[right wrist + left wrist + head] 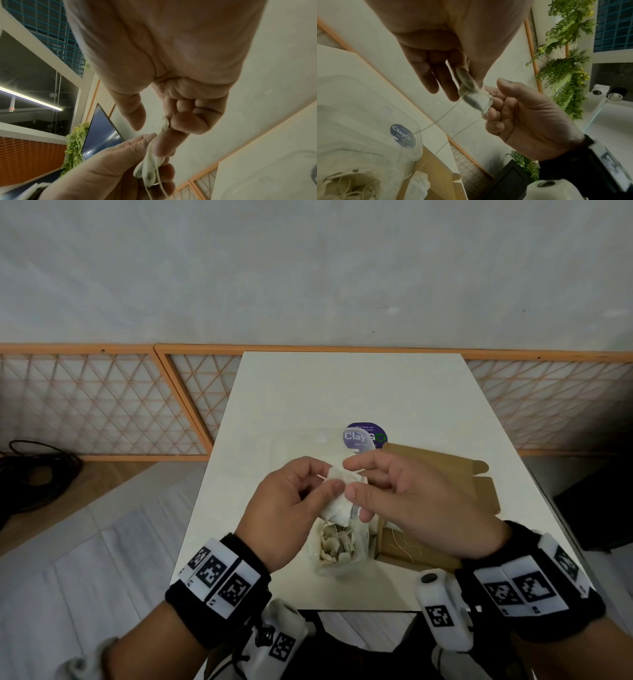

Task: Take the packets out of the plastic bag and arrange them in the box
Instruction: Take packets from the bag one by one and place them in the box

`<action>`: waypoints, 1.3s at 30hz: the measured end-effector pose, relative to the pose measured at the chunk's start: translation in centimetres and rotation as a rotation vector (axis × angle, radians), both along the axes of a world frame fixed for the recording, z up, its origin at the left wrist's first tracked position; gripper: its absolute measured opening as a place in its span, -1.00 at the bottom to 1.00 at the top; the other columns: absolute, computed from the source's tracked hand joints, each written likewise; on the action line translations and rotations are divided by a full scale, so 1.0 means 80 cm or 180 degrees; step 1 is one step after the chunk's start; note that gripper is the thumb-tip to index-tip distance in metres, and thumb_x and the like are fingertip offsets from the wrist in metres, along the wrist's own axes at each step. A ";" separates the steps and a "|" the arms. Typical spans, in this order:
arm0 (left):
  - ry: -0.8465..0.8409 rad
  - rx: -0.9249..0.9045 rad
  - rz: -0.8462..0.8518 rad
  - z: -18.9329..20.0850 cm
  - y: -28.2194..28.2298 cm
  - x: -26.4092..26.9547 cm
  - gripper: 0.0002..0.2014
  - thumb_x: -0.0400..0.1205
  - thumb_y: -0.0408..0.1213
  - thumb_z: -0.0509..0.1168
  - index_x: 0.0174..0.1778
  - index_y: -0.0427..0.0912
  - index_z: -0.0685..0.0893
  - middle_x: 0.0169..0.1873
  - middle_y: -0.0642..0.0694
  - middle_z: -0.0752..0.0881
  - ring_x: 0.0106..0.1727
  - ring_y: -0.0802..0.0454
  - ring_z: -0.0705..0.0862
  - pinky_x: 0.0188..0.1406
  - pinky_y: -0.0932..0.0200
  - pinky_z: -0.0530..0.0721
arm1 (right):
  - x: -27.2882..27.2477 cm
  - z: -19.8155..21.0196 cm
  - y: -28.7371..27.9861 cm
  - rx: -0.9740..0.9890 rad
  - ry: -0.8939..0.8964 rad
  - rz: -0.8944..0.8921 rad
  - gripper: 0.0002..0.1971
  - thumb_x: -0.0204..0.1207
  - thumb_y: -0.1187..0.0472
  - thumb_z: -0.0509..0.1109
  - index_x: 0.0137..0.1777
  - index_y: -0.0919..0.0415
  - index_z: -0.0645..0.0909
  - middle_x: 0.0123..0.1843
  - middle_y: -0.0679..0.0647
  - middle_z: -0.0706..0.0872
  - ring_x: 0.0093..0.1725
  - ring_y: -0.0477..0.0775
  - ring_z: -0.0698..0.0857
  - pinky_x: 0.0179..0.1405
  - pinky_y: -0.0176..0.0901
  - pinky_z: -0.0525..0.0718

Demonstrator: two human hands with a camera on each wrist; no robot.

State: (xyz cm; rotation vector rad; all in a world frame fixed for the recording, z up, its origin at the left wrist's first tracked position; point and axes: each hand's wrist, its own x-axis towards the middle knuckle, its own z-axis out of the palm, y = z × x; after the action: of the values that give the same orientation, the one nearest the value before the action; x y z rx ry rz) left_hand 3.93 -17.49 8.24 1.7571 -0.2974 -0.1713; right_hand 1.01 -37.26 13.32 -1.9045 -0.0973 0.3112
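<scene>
Looks like an office lounge or shared commercial space: white table (349,392) bearing a "ClayGo" clean-up sticker (365,435), orange lattice partitions (102,402), hanging greenery (568,56), wall-mounted screen (101,129), strip light (30,98).

The right hand (171,67) and left hand (109,169) pinch a white packet (150,167) between them, its strings (161,188) dangling below the left fingers.

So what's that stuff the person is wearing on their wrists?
Each bare wrist has a black stretchy band. The left wristband and the right wristband carry white blocks printed with black-and-white square codes. A white, rounded camera hangs under each one, tagged with the same sort of code. No sleeves reach the wrists.
</scene>
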 end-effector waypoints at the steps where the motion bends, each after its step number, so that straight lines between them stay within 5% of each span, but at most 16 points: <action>1: 0.0010 -0.0029 0.0029 -0.001 0.000 0.001 -0.90 0.71 -0.14 0.44 0.05 -0.06 0.75 -0.22 -0.28 0.82 -0.15 -0.36 0.77 -0.05 -0.37 0.76 | 0.000 -0.002 0.002 -0.0066 -0.0038 0.0038 -0.62 0.67 0.14 0.49 0.46 0.11 0.61 -0.21 -0.22 0.84 -0.18 -0.07 0.84 -0.19 -0.47 0.65; 8: 0.0021 -0.0192 0.0137 -0.004 -0.013 0.006 -0.92 0.69 -0.18 0.47 -0.07 -0.08 0.77 -0.14 -0.44 0.74 -0.15 -0.35 0.70 -0.08 -0.20 0.75 | 0.007 -0.015 0.008 -0.0359 -0.0388 -0.0051 -0.87 0.68 0.19 0.48 0.18 0.05 0.70 -0.13 0.02 0.90 -0.17 -0.04 0.88 -0.11 -0.17 0.80; 11: 0.0201 -0.0454 0.0094 0.000 -0.022 0.009 -0.87 0.68 -0.23 0.47 0.00 -0.20 0.71 -0.16 -0.53 0.65 -0.27 -0.11 0.56 -0.27 0.06 0.65 | 0.009 -0.013 0.001 -0.0342 -0.0445 -0.0208 -0.92 0.68 0.25 0.46 0.12 0.11 0.71 -0.15 0.06 0.89 -0.20 -0.01 0.89 -0.22 -0.25 0.76; 15: 0.0373 -0.0513 0.0001 -0.011 -0.023 0.012 -0.70 0.58 -0.07 0.55 0.12 -0.09 0.68 -0.23 -0.04 0.68 -0.25 -0.01 0.64 -0.15 -0.05 0.69 | 0.001 0.001 -0.034 -0.0432 -0.0616 -0.0452 -0.94 0.67 0.28 0.48 0.07 0.13 0.71 -0.16 0.05 0.89 -0.19 -0.02 0.88 -0.09 -0.09 0.80; 19: 0.0452 0.0110 0.0001 -0.040 -0.007 0.015 -0.88 0.65 -0.15 0.52 0.04 0.02 0.72 -0.15 0.01 0.77 -0.21 -0.08 0.72 -0.02 -0.16 0.76 | -0.022 0.030 -0.091 -0.0674 -0.0740 -0.0727 -0.91 0.64 0.30 0.50 0.01 0.07 0.74 -0.19 -0.05 0.89 -0.20 -0.12 0.85 -0.18 -0.41 0.70; 23: 0.0511 0.0712 -0.0032 -0.070 0.008 0.017 -0.89 0.63 -0.08 0.52 -0.03 0.02 0.75 -0.14 0.12 0.81 -0.15 -0.16 0.75 -0.03 -0.11 0.77 | -0.043 0.042 -0.132 -0.0940 -0.0733 -0.0940 -0.89 0.63 0.33 0.49 0.01 0.10 0.79 -0.13 -0.07 0.89 -0.16 -0.09 0.84 -0.23 -0.34 0.73; 26: 0.0561 0.0993 -0.0044 -0.087 0.013 0.016 -0.90 0.64 -0.07 0.50 -0.07 0.03 0.75 -0.18 0.18 0.80 -0.17 -0.10 0.74 -0.12 0.10 0.74 | -0.042 0.015 -0.149 -0.1319 -0.0560 -0.0912 -0.85 0.62 0.24 0.52 -0.07 -0.07 0.78 -0.12 -0.06 0.86 -0.14 0.07 0.80 -0.12 0.01 0.75; 29: 0.0557 0.1216 -0.0075 -0.099 0.015 0.016 -0.92 0.65 -0.08 0.49 -0.07 0.05 0.74 -0.17 0.22 0.79 -0.25 0.05 0.73 -0.31 0.40 0.64 | -0.027 -0.041 -0.152 -0.1703 -0.0272 -0.0758 -0.87 0.61 0.20 0.51 -0.07 -0.10 0.77 -0.16 -0.10 0.82 -0.13 -0.15 0.75 -0.10 -0.26 0.68; 31: 0.0568 0.1270 -0.0091 -0.104 0.016 0.016 -0.92 0.65 -0.08 0.49 -0.07 0.04 0.74 -0.17 0.17 0.79 -0.32 0.14 0.70 -0.32 0.42 0.63 | -0.012 -0.086 -0.144 -0.1876 0.0013 -0.0588 -0.86 0.63 0.24 0.46 -0.03 -0.06 0.76 -0.14 -0.14 0.79 -0.12 -0.23 0.70 -0.14 -0.41 0.60; 34: 0.0596 0.1371 -0.0116 -0.108 0.019 0.017 -0.91 0.64 -0.06 0.49 -0.08 0.05 0.74 -0.17 0.19 0.80 -0.29 0.14 0.72 -0.28 0.38 0.61 | 0.011 -0.148 -0.129 -0.2061 0.0505 -0.0365 -0.85 0.66 0.21 0.36 0.00 -0.11 0.67 -0.03 -0.13 0.76 -0.02 -0.06 0.71 -0.07 -0.22 0.67; 39: 0.0674 0.1459 -0.0115 -0.113 0.027 0.018 -0.89 0.64 -0.03 0.50 -0.09 0.05 0.75 -0.17 0.11 0.82 -0.29 0.21 0.72 -0.18 0.28 0.64 | 0.040 -0.196 -0.103 -0.2068 0.0857 -0.0403 -0.81 0.61 0.26 0.36 0.18 0.07 0.64 0.10 0.04 0.74 0.06 0.07 0.75 0.09 -0.04 0.76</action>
State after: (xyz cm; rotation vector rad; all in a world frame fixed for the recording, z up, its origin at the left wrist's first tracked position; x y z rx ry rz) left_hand 5.35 -15.35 -0.78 2.1647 -0.1409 -0.4787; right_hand 4.19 -45.50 -2.34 -2.4711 0.3430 0.5579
